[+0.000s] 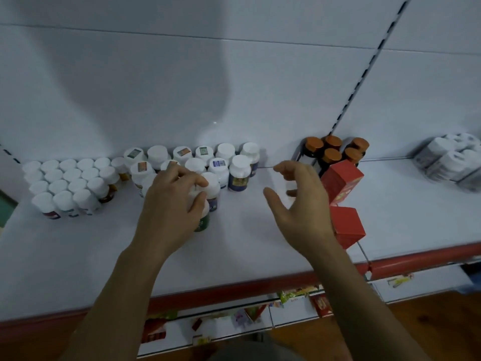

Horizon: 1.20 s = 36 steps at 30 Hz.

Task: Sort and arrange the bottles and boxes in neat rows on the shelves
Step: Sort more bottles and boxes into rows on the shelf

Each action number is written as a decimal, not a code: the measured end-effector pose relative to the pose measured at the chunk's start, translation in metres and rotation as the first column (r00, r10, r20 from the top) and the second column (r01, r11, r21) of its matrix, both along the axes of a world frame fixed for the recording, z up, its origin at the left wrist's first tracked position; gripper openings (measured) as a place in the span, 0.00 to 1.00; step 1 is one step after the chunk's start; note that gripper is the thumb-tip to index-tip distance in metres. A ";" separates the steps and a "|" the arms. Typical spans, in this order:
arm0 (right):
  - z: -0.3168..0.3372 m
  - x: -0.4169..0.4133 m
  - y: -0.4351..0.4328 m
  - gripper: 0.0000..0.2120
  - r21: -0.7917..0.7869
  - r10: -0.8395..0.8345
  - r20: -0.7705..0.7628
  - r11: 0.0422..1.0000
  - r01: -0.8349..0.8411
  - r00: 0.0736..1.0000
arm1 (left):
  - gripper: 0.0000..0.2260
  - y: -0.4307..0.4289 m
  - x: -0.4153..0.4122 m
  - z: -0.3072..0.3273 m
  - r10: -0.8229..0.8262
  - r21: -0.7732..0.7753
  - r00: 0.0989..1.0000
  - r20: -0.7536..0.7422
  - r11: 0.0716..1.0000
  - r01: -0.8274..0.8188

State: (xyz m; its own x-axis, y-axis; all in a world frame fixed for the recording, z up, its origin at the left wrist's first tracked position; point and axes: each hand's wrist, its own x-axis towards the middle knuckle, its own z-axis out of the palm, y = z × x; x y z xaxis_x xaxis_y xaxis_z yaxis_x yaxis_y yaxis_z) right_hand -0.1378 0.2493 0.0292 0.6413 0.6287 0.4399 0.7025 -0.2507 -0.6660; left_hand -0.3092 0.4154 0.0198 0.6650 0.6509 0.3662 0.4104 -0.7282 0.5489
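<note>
Left hand (171, 201) is gripping the green-label bottle (202, 222) from above, fingers curling over its white cap, thumb pressing the side. The bottle is standing at the front of the mid cluster of white-cap bottles (221, 162), touching or just beside its neighbours, can't tell which. Right hand (299, 204) is hovering wide open, fingers loosely curved, holding nothing, sitting between that cluster and the 2 red boxes (341, 178). Risks as I'm reading them: 1) cap-only grip plus tight packing means any sideways drag is likely knocking the adjacent bottles, and they're standing close enough to start a domino run toward the small white-cap block (67, 183) on the left. 2) The back of the right hand is sitting just beside the red boxes, both looking askew, so a careless outward sweep is probably shoving them along the shelf (260, 246) toward its front edge and over. 3) The orange-cap bottles (335, 149) behind the boxes are taking the hit if the boxes slide back. 4) Labels are blurring in this view, so sorting by product is risking a mismatch. Lifting clear before moving sideways is looking safer.
</note>
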 end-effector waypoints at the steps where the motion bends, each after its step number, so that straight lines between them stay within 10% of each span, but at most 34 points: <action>1: 0.010 0.006 -0.020 0.19 -0.092 -0.030 0.093 0.995 0.038 0.995 | 0.06 -0.004 0.005 0.005 0.005 0.022 0.999 0.049 1.000 -0.006; 4: 0.021 0.032 -0.073 0.28 -0.576 -0.043 0.243 0.797 0.180 0.969 | 0.07 -0.023 0.042 0.019 -0.124 0.036 0.976 0.177 0.992 0.120; 6: 0.016 0.046 -0.098 0.31 -0.755 -0.047 0.046 0.653 0.066 0.998 | 0.11 -0.042 0.082 0.024 -0.298 0.018 0.939 0.170 0.954 0.299; 11: 0.009 0.087 -0.139 0.28 -0.409 -0.213 -0.158 0.903 0.132 0.964 | 0.33 -0.094 0.200 0.033 -0.555 0.184 0.773 -0.309 0.762 0.621; 17: 0.007 0.151 -0.192 0.25 -0.061 -0.260 -0.368 0.965 0.256 0.893 | 0.35 -0.114 0.277 0.035 -0.327 0.345 0.604 -0.727 0.586 0.733; 25: -0.010 0.251 -0.274 0.20 0.339 -0.048 -0.710 0.852 0.400 0.703 | 0.33 -0.211 0.310 0.056 -0.446 -0.030 0.891 -0.083 0.895 0.445; 30: -0.012 0.311 -0.358 0.19 0.408 0.020 -0.818 0.725 0.555 0.575 | 0.21 -0.310 0.367 0.033 -0.302 -0.299 0.872 0.385 0.853 0.428; 36: -0.005 0.395 -0.467 0.20 0.364 -0.072 -0.807 0.721 0.589 0.586 | 0.15 -0.394 0.473 0.045 -0.315 -0.386 0.831 0.459 0.771 0.506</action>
State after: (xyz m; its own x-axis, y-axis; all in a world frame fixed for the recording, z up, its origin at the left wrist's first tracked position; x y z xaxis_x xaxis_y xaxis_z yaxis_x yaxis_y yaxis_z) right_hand 0.2570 -0.2174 0.0238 0.9909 0.1046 -0.0847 -0.1067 0.2275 -0.9679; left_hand 0.1634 0.0211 0.0652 0.7964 0.4952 0.3471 -0.1552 -0.3875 0.9087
